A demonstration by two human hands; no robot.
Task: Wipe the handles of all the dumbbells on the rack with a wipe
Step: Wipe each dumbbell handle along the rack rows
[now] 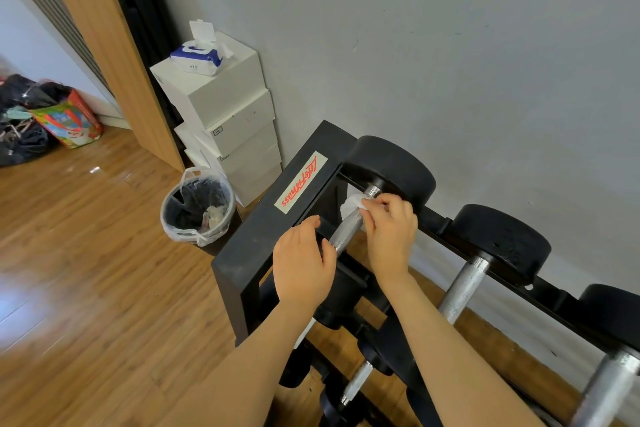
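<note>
**Wiping the first dumbbell handle**

The black rack [249, 246] stands by the wall. The right hand [391, 229] pinches a white wipe [353, 203] against the shiny handle [349, 229] of the leftmost dumbbell [391, 170], at two o'clock from the left hand [301, 267]. The left hand curls loosely at the handle's near end. Open floor lies at nine o'clock.

Knurled metal handle [347, 227], glossy wood floor [86, 236]

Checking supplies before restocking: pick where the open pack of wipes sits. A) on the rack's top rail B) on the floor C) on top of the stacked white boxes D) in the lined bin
C: the pack of wipes, lid up, rests on the stacked white boxes.
</note>
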